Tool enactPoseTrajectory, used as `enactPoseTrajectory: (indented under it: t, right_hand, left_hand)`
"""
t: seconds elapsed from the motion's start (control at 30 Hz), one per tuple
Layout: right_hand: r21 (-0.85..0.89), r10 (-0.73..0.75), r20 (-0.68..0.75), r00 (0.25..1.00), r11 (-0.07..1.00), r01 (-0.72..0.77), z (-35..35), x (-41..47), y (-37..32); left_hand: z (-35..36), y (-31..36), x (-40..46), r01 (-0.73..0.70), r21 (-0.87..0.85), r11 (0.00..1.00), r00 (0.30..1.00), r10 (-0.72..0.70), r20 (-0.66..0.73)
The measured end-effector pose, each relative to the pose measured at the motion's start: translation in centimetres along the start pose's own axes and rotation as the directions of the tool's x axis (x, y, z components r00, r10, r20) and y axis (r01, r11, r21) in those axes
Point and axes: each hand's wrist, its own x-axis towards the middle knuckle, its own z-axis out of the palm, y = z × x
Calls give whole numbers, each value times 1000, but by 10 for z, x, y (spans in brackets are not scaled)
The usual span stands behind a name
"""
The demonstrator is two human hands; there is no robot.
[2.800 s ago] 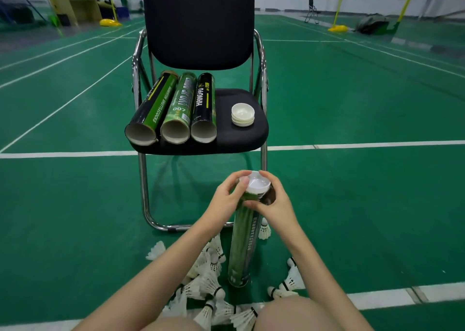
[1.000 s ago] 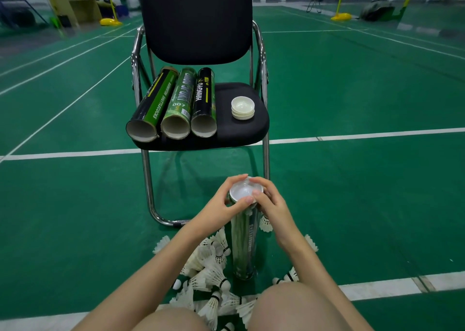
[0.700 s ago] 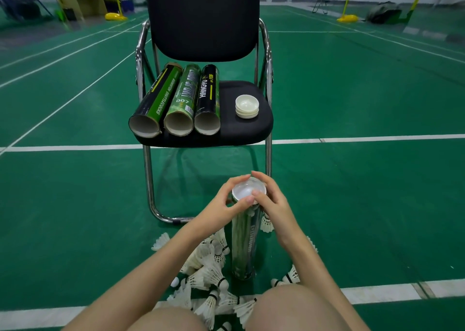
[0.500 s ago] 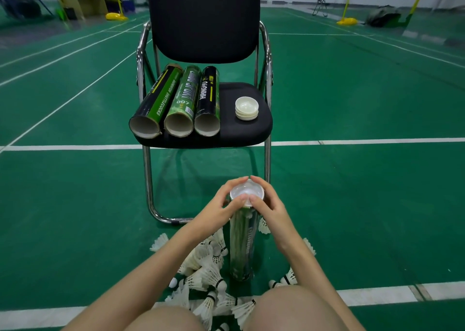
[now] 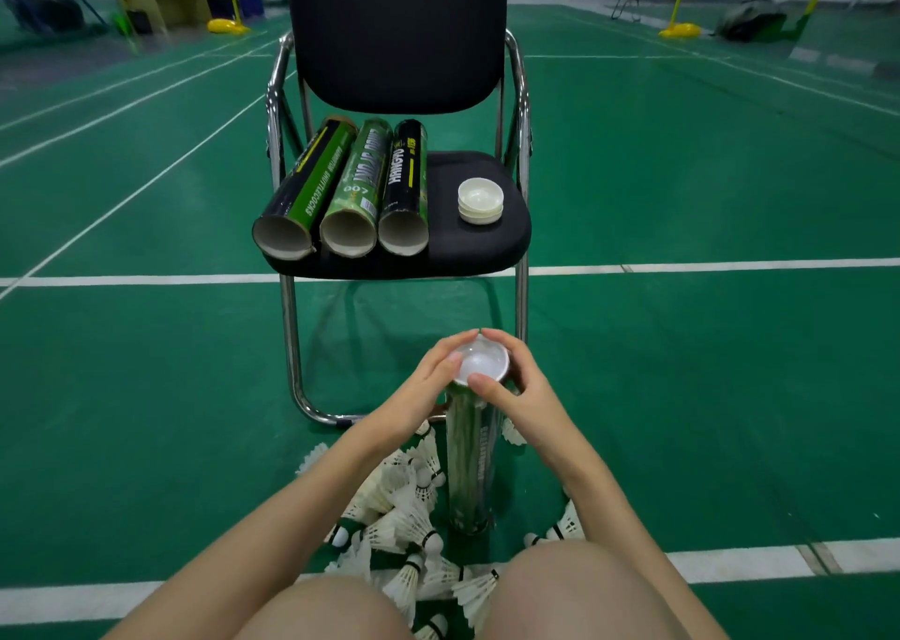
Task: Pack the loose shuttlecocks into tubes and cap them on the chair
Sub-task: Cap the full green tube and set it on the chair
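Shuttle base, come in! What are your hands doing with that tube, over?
Left hand and right hand pinch the white cap onto the upright tube. Three open tubes wait on the chair. Loose shuttlecocks crowd its base.

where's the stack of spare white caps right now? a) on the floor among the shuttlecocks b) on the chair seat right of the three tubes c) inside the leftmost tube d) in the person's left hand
b: the stack of white caps sits on the black chair seat, apart from and right of the three open tubes lying there.
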Motion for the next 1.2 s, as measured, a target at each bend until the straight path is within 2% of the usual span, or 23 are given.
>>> enactPoseTrajectory:
  t: [0.1,0.23,0.4,0.6,0.73,0.83,0.97,1.1,1.2]
  right_hand:
    - [-82,-21,-28,999,996,19,-6,0,-8]
    - [-108,-125,-177,976,988,107,-13,6,-34]
    - [-124,-162,-116,980,981,148,-8,19,-56]
    - [-58,-185,-141,973,982,178,5,33,-60]
    - [-200,-198,-160,967,966,165,19,38,-48]
    - [-158,-177,-165,970,976,151,17,40,-54]
    - [-155,-259,-136,956,959,238,11,40,-62]
    - [-197,-153,-154,976,973,121,16,34,-49]
    - [-101,-180,-160,971,981,165,11,35,-63]
  left_hand:
    - [0,1,-2,1,41,999,1000,-2,13]
    - [3,2,-1,14,52,999,1000,-15,8]
    - [7,5,-4,3,64,998,999,-5,43]
    - [3,0,-6,-2,110,994,1000,-1,27]
    - [3,-1,-2,14,119,993,1000,-15,7]
    - [3,-1,-3,12,120,993,1000,-12,-1]
    - [4,-1,-4,15,122,992,1000,-18,19]
    - [5,-3,-3,8,104,994,1000,-9,6]
    - [6,2,-7,21,132,991,1000,-24,17]
